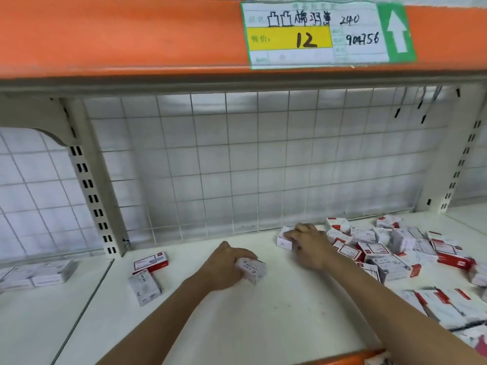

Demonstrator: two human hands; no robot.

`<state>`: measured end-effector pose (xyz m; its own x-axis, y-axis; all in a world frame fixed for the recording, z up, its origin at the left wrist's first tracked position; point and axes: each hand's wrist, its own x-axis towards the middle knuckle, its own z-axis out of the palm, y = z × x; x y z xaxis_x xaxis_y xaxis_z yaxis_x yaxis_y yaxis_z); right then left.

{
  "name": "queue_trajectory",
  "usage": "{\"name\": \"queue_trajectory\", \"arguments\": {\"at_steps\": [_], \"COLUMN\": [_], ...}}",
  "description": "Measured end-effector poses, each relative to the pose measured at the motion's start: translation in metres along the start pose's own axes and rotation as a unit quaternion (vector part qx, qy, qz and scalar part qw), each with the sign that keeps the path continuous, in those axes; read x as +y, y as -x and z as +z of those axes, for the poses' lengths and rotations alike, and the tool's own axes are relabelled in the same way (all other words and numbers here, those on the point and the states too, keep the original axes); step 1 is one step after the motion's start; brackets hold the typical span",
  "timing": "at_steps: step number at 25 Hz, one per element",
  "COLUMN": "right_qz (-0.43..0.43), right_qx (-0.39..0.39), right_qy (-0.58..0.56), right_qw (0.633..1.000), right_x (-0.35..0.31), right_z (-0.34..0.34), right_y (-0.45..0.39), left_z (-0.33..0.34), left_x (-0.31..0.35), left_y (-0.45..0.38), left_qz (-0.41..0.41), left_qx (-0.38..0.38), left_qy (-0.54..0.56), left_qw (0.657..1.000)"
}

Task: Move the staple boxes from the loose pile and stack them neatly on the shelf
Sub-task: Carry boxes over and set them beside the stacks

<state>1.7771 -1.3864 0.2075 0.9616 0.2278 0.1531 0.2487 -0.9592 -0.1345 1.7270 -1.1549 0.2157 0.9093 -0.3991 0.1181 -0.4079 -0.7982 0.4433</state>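
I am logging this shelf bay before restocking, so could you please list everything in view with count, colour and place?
Loose pile of staple boxes: too many to count, white and red, right side of the shelf.
Two loose boxes: two, white and red, left of centre on the shelf.
Box in left hand: one, white, shelf centre.
Box under right hand: one, white, near the back grid.
Neighbouring boxes: count unclear, pale and blurred, next bay at far left.
Shelf: one, white.
Wire grid: one, white, back wall.
Upper shelf edge: one, orange.
Price label: one, white, yellow and green, on that edge.
Left hand: grips a box.
Right hand: rests on a box.
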Motion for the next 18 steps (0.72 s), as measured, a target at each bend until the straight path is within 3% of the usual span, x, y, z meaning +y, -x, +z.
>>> {"name": "queue_trajectory", "arguments": {"at_steps": [5,9,13,16,18], "right_qz": [-0.069,-0.09,-0.063,-0.055,-0.055], "right_qx": [0.044,0.034,-0.044,-0.046,-0.021], "right_qy": [-0.015,-0.088,-0.133,-0.15,-0.168], "right_qw": [0.997,0.991,0.988,0.986,0.984], "right_x": [-0.019,-0.023,-0.025,-0.033,-0.038], "right_z": [0.007,-0.001,-0.01,-0.008,-0.008], "right_y": [0.036,0.052,0.047,0.05,0.058], "left_z": [-0.001,-0.006,-0.012,-0.004,0.005], "left_x": [0.01,0.016,0.014,0.014,0.015], "left_y": [0.005,0.013,0.023,0.03,0.031], "left_qz": [-0.046,-0.013,0.013,-0.057,-0.115], "left_qx": [0.011,-0.032,-0.077,-0.014,0.004], "left_qy": [0.144,0.118,0.083,0.102,0.051], "left_qw": [0.988,0.992,0.993,0.993,0.992]}}
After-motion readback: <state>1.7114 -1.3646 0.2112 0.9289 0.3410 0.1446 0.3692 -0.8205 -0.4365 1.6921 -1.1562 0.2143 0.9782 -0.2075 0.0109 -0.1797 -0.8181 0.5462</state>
